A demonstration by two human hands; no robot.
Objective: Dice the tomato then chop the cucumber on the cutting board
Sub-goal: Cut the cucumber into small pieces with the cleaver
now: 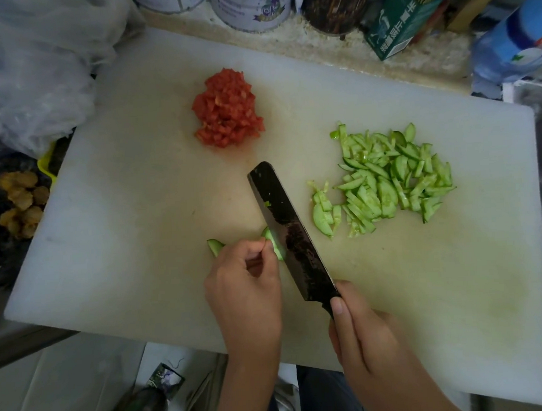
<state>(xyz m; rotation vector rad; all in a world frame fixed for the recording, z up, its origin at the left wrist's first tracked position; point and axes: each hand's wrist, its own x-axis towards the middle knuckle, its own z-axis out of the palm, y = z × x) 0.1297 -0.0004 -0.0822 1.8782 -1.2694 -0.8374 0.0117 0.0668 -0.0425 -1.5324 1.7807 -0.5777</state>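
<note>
- left hand (245, 281): bare, seen over the near-middle of the cutting board (141, 242); knuckle and finger creases show clearly.
- right hand (359, 335): bare, at the board's near edge, to the right of the left one.
- right thumbnail (336, 305): short, trimmed, plain, with a faint pale sheen.
- left forearm (249, 377): bare from the wrist to the bottom of the view; slim; crosses the board's near edge.
- right forearm (405, 389): bare too, from the wrist to the bottom of the view; looks broader.
- clothing: dark grey-blue fabric (321, 392) below the board's near edge, between the forearms; soft folds; type of garment unclear.
</note>
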